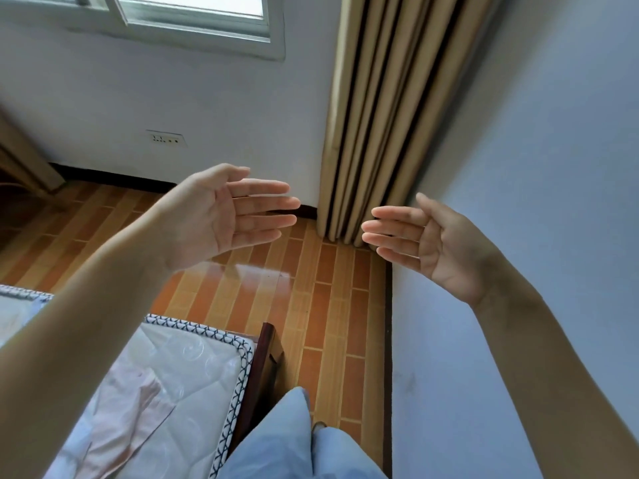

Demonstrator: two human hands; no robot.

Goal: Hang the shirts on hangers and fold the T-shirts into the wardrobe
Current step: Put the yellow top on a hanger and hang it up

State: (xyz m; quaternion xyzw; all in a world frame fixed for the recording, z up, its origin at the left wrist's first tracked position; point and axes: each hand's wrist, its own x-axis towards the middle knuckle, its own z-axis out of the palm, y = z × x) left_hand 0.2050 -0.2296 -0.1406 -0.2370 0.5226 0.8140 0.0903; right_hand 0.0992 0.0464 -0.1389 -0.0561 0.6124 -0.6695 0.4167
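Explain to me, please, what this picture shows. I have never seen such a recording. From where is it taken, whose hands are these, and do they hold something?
There is one picture, taken by a camera worn on a person's head, looking forward and down. No machine is here: the two bare hands belong to that person. The left hand and the right hand are raised in the air, palms facing each other, fingers straight. They are apart and hold nothing.

Below the left arm you see the corner of a mattress with a pale pink garment lying on it. Beyond are a tiled floor, a beige curtain in the corner, a window and a wall socket. No hanger or wardrobe is visible.
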